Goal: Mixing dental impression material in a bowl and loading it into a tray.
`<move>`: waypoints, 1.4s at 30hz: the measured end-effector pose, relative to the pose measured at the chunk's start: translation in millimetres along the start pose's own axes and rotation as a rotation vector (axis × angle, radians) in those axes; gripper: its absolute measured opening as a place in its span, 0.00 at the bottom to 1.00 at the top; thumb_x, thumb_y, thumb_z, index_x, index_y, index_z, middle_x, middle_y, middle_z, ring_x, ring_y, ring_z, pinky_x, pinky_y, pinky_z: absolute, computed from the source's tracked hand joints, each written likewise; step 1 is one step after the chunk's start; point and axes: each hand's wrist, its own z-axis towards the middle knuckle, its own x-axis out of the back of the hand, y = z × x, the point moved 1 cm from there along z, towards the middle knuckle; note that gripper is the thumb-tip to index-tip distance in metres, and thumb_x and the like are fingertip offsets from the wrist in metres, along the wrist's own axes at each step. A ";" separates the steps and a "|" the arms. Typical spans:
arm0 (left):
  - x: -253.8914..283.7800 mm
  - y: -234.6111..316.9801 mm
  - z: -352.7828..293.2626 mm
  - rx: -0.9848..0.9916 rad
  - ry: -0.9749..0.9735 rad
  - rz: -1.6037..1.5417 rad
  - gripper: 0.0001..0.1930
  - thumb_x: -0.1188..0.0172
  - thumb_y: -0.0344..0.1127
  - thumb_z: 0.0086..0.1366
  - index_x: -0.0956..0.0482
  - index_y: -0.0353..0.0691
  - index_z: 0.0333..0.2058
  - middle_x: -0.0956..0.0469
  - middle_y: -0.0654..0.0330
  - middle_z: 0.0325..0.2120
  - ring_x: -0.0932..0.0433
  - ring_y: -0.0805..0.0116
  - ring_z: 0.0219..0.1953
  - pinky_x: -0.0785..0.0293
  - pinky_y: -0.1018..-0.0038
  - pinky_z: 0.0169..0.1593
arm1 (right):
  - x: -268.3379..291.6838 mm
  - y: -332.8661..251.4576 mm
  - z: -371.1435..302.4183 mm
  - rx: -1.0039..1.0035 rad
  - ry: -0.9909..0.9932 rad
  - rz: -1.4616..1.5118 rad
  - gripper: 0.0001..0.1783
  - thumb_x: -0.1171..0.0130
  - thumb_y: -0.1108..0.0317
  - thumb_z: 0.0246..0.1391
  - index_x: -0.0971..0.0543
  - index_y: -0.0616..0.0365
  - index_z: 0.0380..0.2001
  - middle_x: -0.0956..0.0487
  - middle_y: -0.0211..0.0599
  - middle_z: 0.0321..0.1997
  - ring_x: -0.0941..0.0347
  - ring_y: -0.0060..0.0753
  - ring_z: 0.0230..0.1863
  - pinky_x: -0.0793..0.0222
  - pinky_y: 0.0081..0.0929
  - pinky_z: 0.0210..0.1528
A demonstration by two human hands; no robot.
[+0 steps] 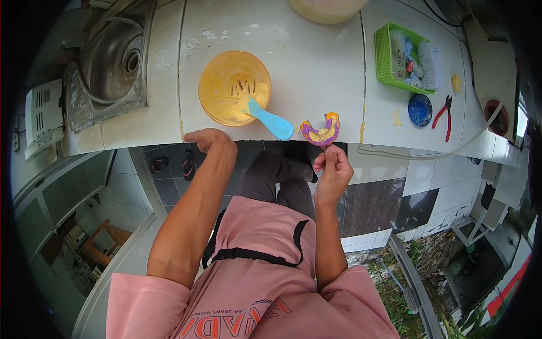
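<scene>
My right hand (pixel 333 168) pinches a U-shaped dental impression tray (pixel 320 131) from below, just at the counter's front edge. Its impression is purple and orange, with pale yellow plaster lying in the U. My left hand (pixel 215 139) rests at the counter edge, wrist bent, one finger stretched to the left; the other fingers are mostly hidden. It holds nothing that I can see. Just beyond it stands an orange-yellow mixing bowl (pixel 210 85), smeared inside with plaster. A spatula with a light blue handle (pixel 274 122) leans over the bowl's near right rim, its coated blade inside.
A steel sink (pixel 107 68) lies far left. At the right are a green basket (pixel 385 62) of small items, a round blue dish (pixel 420 109) and red-handled pliers (pixel 442 116). A pale round container (pixel 327 8) stands at the back. A thin hose (pixel 418 156) crosses the right front edge.
</scene>
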 end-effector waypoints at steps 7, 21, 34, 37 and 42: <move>-1.0 1.3 -2.0 -0.024 -0.031 -0.005 0.49 0.71 0.73 0.59 0.31 0.25 0.52 0.31 0.48 0.55 0.30 0.53 0.55 0.39 0.68 0.59 | 1.1 -16.8 -1.5 0.661 0.191 -0.719 0.05 0.41 0.75 0.54 0.19 0.66 0.33 0.23 0.37 0.17 0.27 0.24 0.17 0.36 0.21 0.18; -1.6 -0.3 5.3 -0.043 -0.070 -0.011 0.48 0.73 0.71 0.60 0.32 0.25 0.53 0.30 0.47 0.55 0.30 0.53 0.54 0.38 0.68 0.60 | 7.1 -7.4 7.6 0.131 0.161 -0.251 0.12 0.44 0.67 0.59 0.20 0.67 0.31 0.25 0.32 0.17 0.32 0.17 0.16 0.39 0.15 0.17; -2.4 -1.8 11.2 -0.047 -0.069 -0.011 0.50 0.71 0.73 0.58 0.33 0.25 0.54 0.32 0.48 0.56 0.30 0.55 0.55 0.38 0.69 0.60 | 9.0 2.8 8.4 -0.125 0.107 -0.087 0.17 0.45 0.61 0.60 0.22 0.67 0.27 0.22 0.39 0.20 0.31 0.19 0.17 0.36 0.15 0.19; -2.3 -1.6 9.7 -0.029 -0.065 -0.021 0.51 0.70 0.74 0.58 0.33 0.24 0.54 0.32 0.48 0.56 0.31 0.55 0.56 0.39 0.69 0.60 | 11.1 2.2 6.4 -0.128 0.094 -0.081 0.15 0.47 0.64 0.61 0.23 0.68 0.30 0.21 0.41 0.23 0.29 0.21 0.19 0.34 0.16 0.21; 0.4 -2.4 0.1 -0.025 -0.077 -0.002 0.51 0.71 0.74 0.58 0.34 0.24 0.55 0.32 0.48 0.56 0.32 0.55 0.57 0.40 0.69 0.61 | 12.4 0.0 5.2 -0.040 0.025 -0.118 0.13 0.50 0.67 0.62 0.24 0.68 0.34 0.20 0.43 0.27 0.26 0.23 0.22 0.30 0.18 0.25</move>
